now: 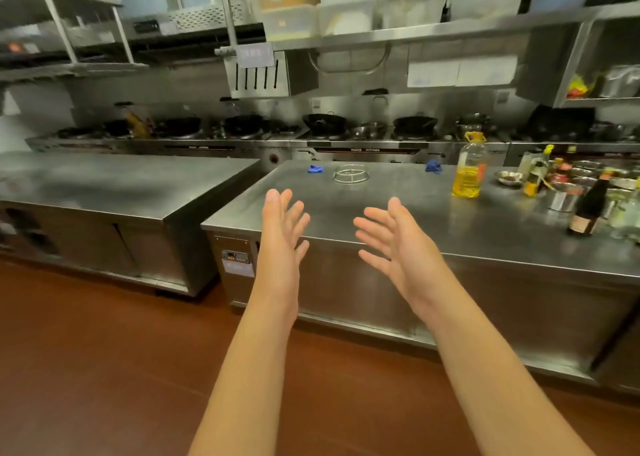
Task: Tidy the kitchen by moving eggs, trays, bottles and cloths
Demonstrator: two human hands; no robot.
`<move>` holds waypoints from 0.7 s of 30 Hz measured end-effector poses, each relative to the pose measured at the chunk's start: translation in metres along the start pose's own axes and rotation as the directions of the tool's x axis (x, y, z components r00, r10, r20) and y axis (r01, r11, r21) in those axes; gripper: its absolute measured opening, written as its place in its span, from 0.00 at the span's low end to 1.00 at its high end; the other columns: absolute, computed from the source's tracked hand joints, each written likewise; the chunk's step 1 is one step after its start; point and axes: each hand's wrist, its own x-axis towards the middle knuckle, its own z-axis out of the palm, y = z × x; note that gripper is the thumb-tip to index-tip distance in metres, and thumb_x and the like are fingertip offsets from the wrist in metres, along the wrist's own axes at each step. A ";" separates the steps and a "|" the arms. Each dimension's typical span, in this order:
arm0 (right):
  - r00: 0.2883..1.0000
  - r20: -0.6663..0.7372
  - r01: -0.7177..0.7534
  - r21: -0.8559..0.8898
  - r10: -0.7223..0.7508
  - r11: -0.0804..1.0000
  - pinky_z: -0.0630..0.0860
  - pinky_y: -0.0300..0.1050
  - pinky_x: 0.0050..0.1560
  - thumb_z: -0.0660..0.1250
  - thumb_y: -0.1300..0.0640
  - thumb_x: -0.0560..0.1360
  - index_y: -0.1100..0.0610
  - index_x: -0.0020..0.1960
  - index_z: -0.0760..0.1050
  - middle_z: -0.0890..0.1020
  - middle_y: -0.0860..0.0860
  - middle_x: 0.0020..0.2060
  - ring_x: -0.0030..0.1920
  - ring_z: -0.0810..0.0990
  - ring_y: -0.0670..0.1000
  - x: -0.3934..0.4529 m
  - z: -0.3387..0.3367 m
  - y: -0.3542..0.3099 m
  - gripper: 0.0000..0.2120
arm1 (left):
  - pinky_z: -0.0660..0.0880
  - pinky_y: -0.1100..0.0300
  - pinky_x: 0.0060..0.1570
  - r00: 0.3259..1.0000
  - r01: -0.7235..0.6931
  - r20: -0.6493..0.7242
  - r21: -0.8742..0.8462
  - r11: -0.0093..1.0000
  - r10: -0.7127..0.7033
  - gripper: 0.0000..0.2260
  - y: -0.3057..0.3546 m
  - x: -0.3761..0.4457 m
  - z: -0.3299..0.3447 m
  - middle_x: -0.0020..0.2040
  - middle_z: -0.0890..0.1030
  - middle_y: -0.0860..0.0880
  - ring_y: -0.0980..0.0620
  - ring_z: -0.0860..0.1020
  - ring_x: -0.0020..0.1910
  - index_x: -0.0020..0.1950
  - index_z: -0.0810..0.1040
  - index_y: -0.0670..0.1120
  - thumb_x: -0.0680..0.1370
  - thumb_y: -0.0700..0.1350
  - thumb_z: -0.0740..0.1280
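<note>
Across the middle of the frame runs a long stainless steel counter, its top dull and smeared, with a second steel counter to the left, parted from it by a narrow gap. Behind both, along the far wall, stands a row of black woks on a steel range. Over them, at the top of the frame, a steel shelf carries stacked translucent plastic tubs. Red-brown floor fills the lower part of the frame.

Both bare forearms reach up from the bottom edge. The left hand and the right hand hover before the near edge of the long counter, palms turned toward each other, fingers straight and spread, holding nothing and touching nothing.

At the right of the counter stands a clear plastic oil bottle with a yellow cap and handle, upright, roughly half full of yellow oil. Nearer the right edge stands a dark glass bottle with a pale label, upright, beside a cluster of small steel bowls and smaller condiment bottles, too blurred to tell apart.

Toward the far side of the counter lies a round wire ring stand. Left of it sits a small crumpled blue cloth; a second crumpled blue cloth lies to its right, near the oil bottle.
</note>
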 end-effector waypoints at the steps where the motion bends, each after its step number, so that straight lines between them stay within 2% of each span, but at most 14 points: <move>1: 1.000 -0.017 0.000 0.003 0.001 1.000 0.73 0.51 0.68 0.52 0.39 0.82 0.53 0.71 0.71 0.79 0.49 0.64 0.65 0.76 0.47 0.004 -0.004 -0.001 0.26 | 0.62 0.47 0.75 1.000 0.006 0.013 0.002 1.000 -0.006 0.28 -0.002 0.007 0.005 0.75 0.71 0.53 0.57 0.71 0.72 0.78 0.65 0.55 0.82 0.65 0.47; 9: 0.995 -0.093 0.031 0.084 -0.023 0.996 0.72 0.52 0.68 0.52 0.40 0.82 0.53 0.71 0.71 0.80 0.49 0.63 0.65 0.77 0.47 0.035 -0.057 -0.004 0.25 | 0.58 0.48 0.77 0.995 0.020 0.096 0.028 0.999 -0.023 0.30 -0.021 0.041 0.054 0.78 0.67 0.54 0.58 0.66 0.75 0.78 0.64 0.57 0.81 0.68 0.44; 12: 0.996 -0.078 0.051 0.105 -0.042 0.993 0.72 0.52 0.68 0.50 0.38 0.82 0.54 0.72 0.71 0.80 0.49 0.64 0.65 0.77 0.47 0.050 -0.076 -0.016 0.28 | 0.58 0.48 0.77 0.995 0.009 0.104 0.007 1.000 -0.010 0.30 -0.024 0.047 0.073 0.77 0.68 0.54 0.58 0.66 0.74 0.78 0.65 0.58 0.80 0.68 0.45; 17: 0.995 -0.051 0.090 0.125 -0.085 0.988 0.72 0.52 0.68 0.51 0.40 0.82 0.54 0.71 0.71 0.80 0.51 0.64 0.66 0.76 0.49 0.072 -0.108 -0.043 0.26 | 0.60 0.49 0.76 0.996 -0.006 0.093 0.008 1.000 0.005 0.31 -0.024 0.060 0.112 0.77 0.68 0.53 0.57 0.67 0.74 0.78 0.65 0.56 0.81 0.68 0.45; 21: 0.993 -0.034 0.114 0.131 -0.110 0.985 0.72 0.52 0.68 0.50 0.39 0.82 0.54 0.71 0.71 0.80 0.51 0.64 0.65 0.77 0.49 0.079 -0.140 -0.054 0.27 | 0.59 0.50 0.76 0.997 -0.031 0.074 0.018 0.999 0.030 0.30 -0.029 0.066 0.146 0.78 0.66 0.54 0.57 0.65 0.76 0.77 0.65 0.58 0.81 0.69 0.45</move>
